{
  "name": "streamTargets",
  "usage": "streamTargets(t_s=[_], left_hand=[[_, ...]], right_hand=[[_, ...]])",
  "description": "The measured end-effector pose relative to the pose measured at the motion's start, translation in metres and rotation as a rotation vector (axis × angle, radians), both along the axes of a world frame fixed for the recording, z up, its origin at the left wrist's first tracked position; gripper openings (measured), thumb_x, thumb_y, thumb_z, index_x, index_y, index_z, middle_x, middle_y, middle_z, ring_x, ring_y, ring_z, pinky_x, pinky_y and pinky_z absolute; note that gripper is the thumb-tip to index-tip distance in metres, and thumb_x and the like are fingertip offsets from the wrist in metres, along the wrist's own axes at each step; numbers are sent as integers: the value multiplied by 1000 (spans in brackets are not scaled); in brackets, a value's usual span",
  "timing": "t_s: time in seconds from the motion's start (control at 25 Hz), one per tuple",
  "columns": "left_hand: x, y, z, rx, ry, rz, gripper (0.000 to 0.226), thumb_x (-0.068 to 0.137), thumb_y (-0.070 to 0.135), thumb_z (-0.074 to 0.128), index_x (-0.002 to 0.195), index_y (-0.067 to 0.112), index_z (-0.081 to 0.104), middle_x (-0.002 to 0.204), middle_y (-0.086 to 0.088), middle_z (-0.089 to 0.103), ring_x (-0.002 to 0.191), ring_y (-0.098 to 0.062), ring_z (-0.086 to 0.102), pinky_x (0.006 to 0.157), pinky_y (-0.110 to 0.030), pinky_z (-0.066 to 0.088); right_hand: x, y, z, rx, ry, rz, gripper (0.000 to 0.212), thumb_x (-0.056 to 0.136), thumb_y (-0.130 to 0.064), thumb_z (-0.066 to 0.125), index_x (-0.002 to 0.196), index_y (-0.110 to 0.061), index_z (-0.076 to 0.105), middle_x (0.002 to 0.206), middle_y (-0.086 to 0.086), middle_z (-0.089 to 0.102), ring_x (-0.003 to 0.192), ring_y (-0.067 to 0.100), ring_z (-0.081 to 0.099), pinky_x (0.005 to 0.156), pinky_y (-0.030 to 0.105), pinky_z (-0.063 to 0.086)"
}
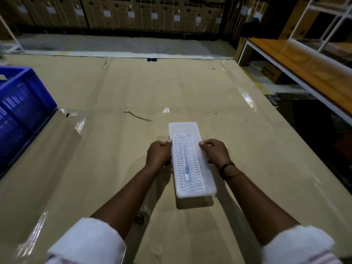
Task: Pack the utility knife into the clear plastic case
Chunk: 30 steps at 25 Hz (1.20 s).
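Firmly, both hands [159, 153] round case [192, 185]

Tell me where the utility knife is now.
In the head view, lower centre: the utility knife lies inside the clear plastic case, between left hand and right hand.

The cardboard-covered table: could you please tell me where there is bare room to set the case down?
The cardboard lies bare beyond the case and rightward to the table edge. Left, it is free up to the blue crate. The left hand and right hand crowd the case's sides.
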<state>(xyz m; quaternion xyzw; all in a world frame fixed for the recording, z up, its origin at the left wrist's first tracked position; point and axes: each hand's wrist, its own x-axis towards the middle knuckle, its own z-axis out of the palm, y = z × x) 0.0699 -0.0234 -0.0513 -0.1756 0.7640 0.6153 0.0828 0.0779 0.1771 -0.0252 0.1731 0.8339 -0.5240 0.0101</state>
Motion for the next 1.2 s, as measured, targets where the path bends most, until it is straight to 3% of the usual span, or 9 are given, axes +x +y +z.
streamTargets(t_s=[0.12, 0.2, 0.36, 0.6, 0.88, 0.96, 1.0, 1.08, 1.2], left_hand=[[35, 0, -2, 67, 2, 1, 38, 98, 43, 65, 87, 9, 76, 88, -16, 83, 83, -40, 81, 78, -55, 66], [47, 2, -3, 105, -10, -8, 32, 99, 41, 67, 91, 12, 75, 91, -15, 83, 86, -39, 82, 77, -53, 66], [52, 3, 4, 67, 2, -34, 28, 99, 42, 68, 94, 14, 71, 93, -13, 80, 83, -34, 79, 65, -40, 60], [56, 9, 1, -25, 39, -25, 24, 100, 46, 63, 93, 24, 60, 97, -2, 75, 84, -23, 72, 87, -54, 65], [52, 11, 2, -1, -27, -78, 33, 102, 51, 57, 104, 18, 62, 102, -3, 76, 94, -25, 76, 90, -51, 65], [52, 10, 0, 11, -37, -87, 34, 102, 51, 58, 104, 18, 63, 103, -5, 77, 94, -25, 77, 89, -52, 65], [52, 10, 1, 4, -44, -90, 33, 102, 50, 57, 103, 18, 63, 103, -4, 77, 94, -25, 76, 90, -52, 65], [56, 12, 8, -7, -14, -78, 30, 104, 48, 56, 101, 19, 61, 99, 0, 75, 90, -20, 74, 90, -47, 64], [62, 14, 10, -132, 62, -69, 27, 107, 44, 51, 107, 18, 57, 96, 4, 70, 79, -7, 65, 76, -34, 57]], right_hand=[[32, 4, -3, -66, 0, 3, 25, 93, -23, 65, 84, 0, 72, 73, 6, 65, 61, 19, 56, 50, 26, 45], [40, 5, -6, -60, 23, -14, 30, 93, -24, 64, 81, 3, 71, 71, 6, 64, 63, 21, 54, 55, 29, 44], [48, -4, -14, 14, 79, -33, 26, 94, -28, 61, 80, -10, 72, 81, 3, 70, 76, 19, 60, 69, 29, 41], [59, -16, -17, 138, 173, -39, 25, 100, -27, 51, 79, -19, 62, 80, 1, 66, 78, 23, 60, 65, 29, 36], [59, -15, -20, 160, 231, -44, 29, 100, -24, 52, 72, -20, 59, 75, 1, 65, 74, 24, 60, 58, 30, 37], [60, -16, -20, 171, 239, -59, 22, 99, -25, 53, 82, -20, 65, 81, 4, 70, 79, 26, 64, 59, 28, 41], [61, -17, -19, 200, 241, -72, 17, 99, -25, 54, 97, -19, 69, 89, 6, 72, 85, 26, 66, 64, 28, 44], [62, -19, -18, 329, 294, -77, 35, 97, -23, 55, 131, -17, 61, 108, 8, 68, 95, 26, 65, 76, 33, 51], [62, -23, -21, 651, 403, 49, 46, 91, -15, 57, 137, -18, 58, 123, 9, 62, 102, 30, 62, 81, 42, 57]])
